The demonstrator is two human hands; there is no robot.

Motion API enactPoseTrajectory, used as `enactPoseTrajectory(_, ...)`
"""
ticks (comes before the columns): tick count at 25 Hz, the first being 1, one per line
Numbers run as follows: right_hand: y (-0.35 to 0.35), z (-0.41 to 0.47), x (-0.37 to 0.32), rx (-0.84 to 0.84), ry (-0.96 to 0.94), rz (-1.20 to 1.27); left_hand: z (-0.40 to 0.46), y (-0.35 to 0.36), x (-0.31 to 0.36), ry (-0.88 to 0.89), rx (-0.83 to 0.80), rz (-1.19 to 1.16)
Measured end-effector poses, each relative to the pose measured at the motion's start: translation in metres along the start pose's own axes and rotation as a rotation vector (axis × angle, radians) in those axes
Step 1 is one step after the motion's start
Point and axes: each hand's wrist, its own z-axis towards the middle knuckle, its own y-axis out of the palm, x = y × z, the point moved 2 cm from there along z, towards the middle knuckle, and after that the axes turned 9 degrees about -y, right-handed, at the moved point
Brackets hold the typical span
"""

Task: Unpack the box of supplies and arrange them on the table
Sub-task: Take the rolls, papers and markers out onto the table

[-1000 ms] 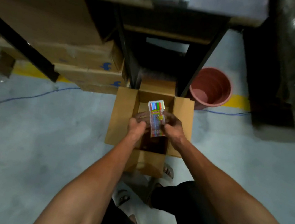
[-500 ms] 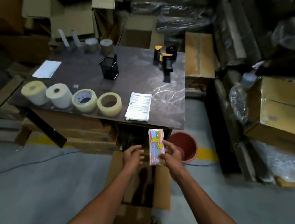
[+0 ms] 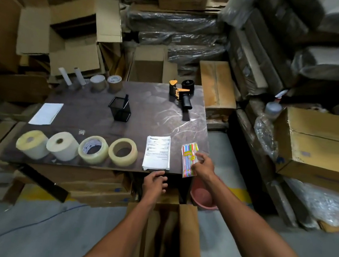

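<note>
Since half a second ago, the pen pack [image 3: 189,160] has travelled from above the box [image 3: 185,237] to the front right corner of the table [image 3: 94,106], just beside the papers [image 3: 157,153]. My right hand [image 3: 202,164] grasps its right edge; my left hand [image 3: 155,183] hangs loose and empty below the table's edge. I judge the pack overhangs slightly: I should push it fully on, parallel to the papers, before letting go.

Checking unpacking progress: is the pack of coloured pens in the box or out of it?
Out: the pack of coloured pens lies at the table edge, right hand on it.
</note>
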Motion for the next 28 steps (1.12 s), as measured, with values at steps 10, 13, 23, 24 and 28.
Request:
enactPoseTrajectory(10,0.022,0.012,-0.016,-0.022,0.055,-0.221,0.035,-0.016,0.021,-0.007,-0.020,0.065)
enactPoseTrajectory(13,0.021,0.010,-0.007,-0.009,0.038,-0.263,0.035,-0.016,0.018,-0.005,-0.018,0.073)
enactPoseTrajectory(23,0.005,-0.018,0.015,0.097,-0.012,-0.087,0.005,-0.014,0.000,0.022,0.002,0.146)
enactPoseTrajectory(24,0.003,-0.024,0.020,0.113,-0.021,-0.060,0.001,-0.014,-0.005,0.024,0.007,0.159)
enactPoseTrajectory(28,0.000,-0.062,0.046,0.125,-0.060,-0.018,-0.025,-0.014,-0.034,0.014,0.039,0.174)
